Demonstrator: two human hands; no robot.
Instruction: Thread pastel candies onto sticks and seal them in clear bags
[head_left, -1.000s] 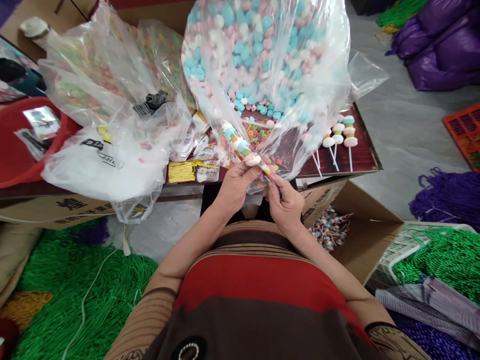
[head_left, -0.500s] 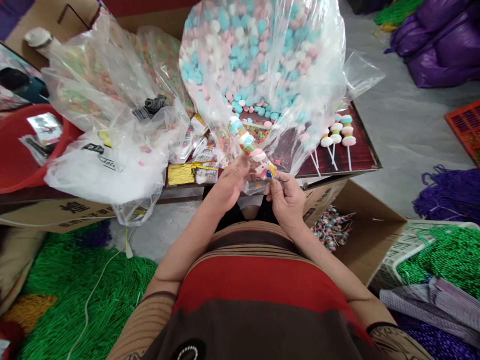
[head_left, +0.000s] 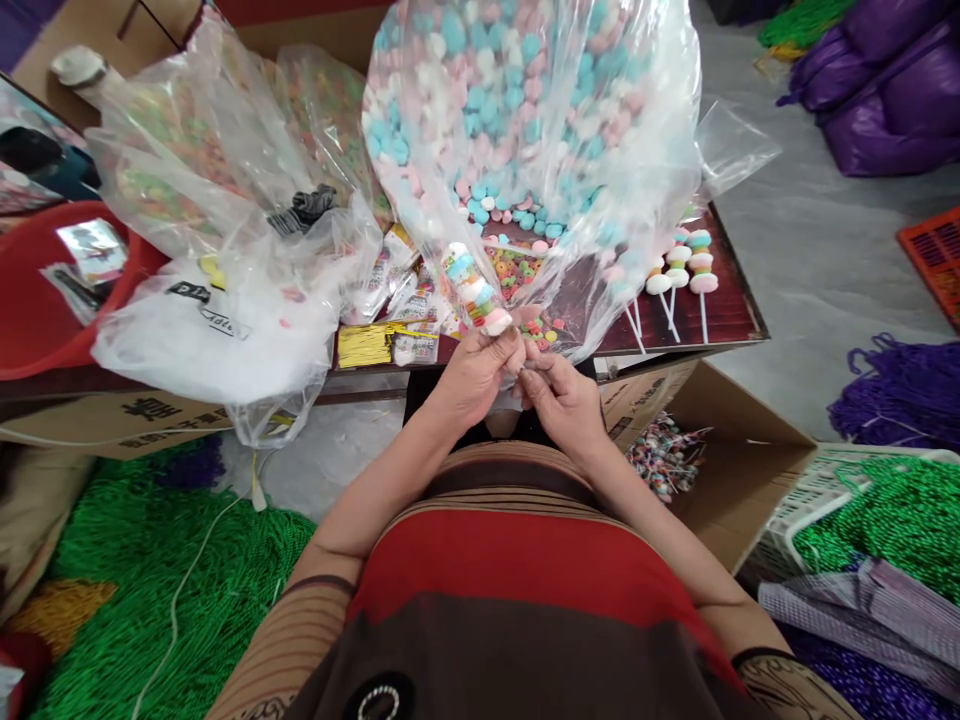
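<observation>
A marshmallow candy skewer (head_left: 471,285) in a clear wrapper points up and left from my hands, with white, blue and pink marshmallows and gummy rings stacked along it. Closed around its lower end is my left hand (head_left: 472,382), thumb just below the bottom marshmallow. My right hand (head_left: 564,402) meets it there, pinching the gathered end of the wrapper; the stick is hidden by the fingers. Behind them, a big clear bag of marshmallows (head_left: 499,110) lies open toward me. Loose gummy rings (head_left: 514,268) lie at its mouth.
Unwrapped marshmallow skewers (head_left: 702,265) lie at the table's right end. Yellow twist ties (head_left: 364,347) and printed wrappers (head_left: 417,318) are left of my hands, near a white plastic bag (head_left: 180,340) and red basin (head_left: 45,330). A cardboard box (head_left: 739,460) stands below right.
My hands have come together around the skewer's lower end. The wrapper's printed lower part, spread between them before, is now gathered in my fingers. The skewer has shifted slightly left.
</observation>
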